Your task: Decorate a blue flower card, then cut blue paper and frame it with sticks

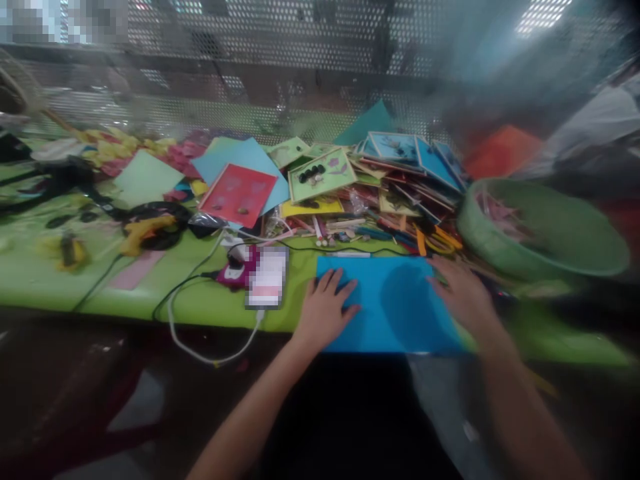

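The left hand (327, 308) lies splayed, gripping nothing, on a blue sheet (373, 320); the right hand (466, 293) bends over its right edge, grip unclear. A phone (267, 279) at left shows an unreadable, blurred screen.

Dim light, probably from overhead, throws a soft shadow on the blue sheet (383, 303) (edges blur).

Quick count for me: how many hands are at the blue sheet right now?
2. The left hand is spread over the left edge of the blue sheet; the right hand is at its right edge.
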A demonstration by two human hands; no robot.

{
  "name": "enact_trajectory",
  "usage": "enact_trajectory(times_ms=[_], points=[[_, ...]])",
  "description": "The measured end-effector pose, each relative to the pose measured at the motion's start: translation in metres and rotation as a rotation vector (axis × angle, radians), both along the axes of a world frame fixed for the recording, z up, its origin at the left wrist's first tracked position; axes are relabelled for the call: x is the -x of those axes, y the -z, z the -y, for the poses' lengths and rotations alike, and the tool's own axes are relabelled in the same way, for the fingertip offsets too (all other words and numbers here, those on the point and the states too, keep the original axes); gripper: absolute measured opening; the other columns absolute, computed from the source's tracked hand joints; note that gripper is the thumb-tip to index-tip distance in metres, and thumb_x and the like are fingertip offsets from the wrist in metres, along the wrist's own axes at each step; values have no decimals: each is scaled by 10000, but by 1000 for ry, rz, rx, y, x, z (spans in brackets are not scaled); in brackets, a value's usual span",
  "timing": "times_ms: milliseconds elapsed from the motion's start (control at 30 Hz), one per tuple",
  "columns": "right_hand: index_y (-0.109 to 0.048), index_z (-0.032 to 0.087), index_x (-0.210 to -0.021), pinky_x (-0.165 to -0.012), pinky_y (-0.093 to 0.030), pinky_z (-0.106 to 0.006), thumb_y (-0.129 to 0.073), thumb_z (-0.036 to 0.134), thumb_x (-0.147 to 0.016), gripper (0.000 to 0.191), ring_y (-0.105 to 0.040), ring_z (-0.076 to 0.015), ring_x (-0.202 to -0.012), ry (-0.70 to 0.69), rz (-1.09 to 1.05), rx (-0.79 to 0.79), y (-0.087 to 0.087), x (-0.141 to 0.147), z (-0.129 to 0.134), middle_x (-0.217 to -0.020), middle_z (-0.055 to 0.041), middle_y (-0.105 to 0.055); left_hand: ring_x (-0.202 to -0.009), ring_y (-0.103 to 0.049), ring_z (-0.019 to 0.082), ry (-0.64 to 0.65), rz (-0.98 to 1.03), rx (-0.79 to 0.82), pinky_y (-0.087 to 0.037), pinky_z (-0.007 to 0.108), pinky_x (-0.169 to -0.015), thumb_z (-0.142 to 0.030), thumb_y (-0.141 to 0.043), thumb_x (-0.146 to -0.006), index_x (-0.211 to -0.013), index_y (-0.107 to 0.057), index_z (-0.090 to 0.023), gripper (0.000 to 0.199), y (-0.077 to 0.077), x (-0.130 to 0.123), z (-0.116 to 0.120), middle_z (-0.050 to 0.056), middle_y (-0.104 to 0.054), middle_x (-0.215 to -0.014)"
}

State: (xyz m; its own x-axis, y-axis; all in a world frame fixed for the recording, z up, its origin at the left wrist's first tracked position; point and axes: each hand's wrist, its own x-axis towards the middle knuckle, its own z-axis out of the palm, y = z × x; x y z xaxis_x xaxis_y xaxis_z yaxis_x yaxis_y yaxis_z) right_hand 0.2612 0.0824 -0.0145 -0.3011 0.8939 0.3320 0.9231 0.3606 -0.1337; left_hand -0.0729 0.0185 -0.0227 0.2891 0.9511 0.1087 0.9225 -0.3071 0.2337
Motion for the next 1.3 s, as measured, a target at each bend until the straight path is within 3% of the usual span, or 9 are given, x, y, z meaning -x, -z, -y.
enact_trajectory(times_ms=[200,467,600,867,1067,1300], points=[[-706,206,-1352,-1068,-526,-506,-469,380,-1048,423,-683,-318,-1242,-179,-35,34,-19,44,-23,-1358,-120,-735,-1528,-426,316,-81,60,-44,-348,589,-1236,-483,-465,-1077,-1492,-595,-289,475,-5,9,-8,60,-476,-1651],[-701,271,-1387,-1101,-522,-448,-519,255,-999,428,-658,-286,-1305,-325,102,230,-23,115,-58,-1429,-47,-705,-1549,-393,312,-89,54,-33,-309,629,-1243,-470,-475,-1077,-1529,-545,-290,492,9,18,-4,64,-436,-1675],[-705,244,-1379,-1068,-536,-449,-502,239,-1002,428,-651,-300,-1308,-293,175,248,-28,118,-83,-1454,-68,-686,-1555,-383,316,-85,59,-31,-306,635,-1247,-502,-460,-1078,-1538,-536,-286,514,8,16,-2,66,-431,-1678],[-741,222,-1314,-993,-543,-395,-527,235,-980,397,-683,-296,-1223,-98,199,249,-36,110,-141,-1375,-108,-727,-1555,-381,322,-87,105,-37,-319,660,-1231,-502,-476,-1074,-1531,-539,-309,500,10,16,-3,54,-434,-1677],[-701,257,-1381,-994,-540,-357,-530,214,-966,451,-678,-273,-1239,-68,156,195,-27,119,-157,-1435,-77,-699,-1558,-378,318,-89,155,-18,-288,664,-1252,-497,-498,-1070,-1535,-534,-313,502,11,17,-3,59,-435,-1675],[-616,208,-1482,-1009,-548,-459,-576,259,-938,549,-696,-341,-1213,-57,43,153,-25,147,-181,-1400,-142,-711,-1554,-384,324,-93,183,-19,-300,669,-1252,-533,-465,-1072,-1528,-541,-304,516,10,17,-2,66,-440,-1673]])
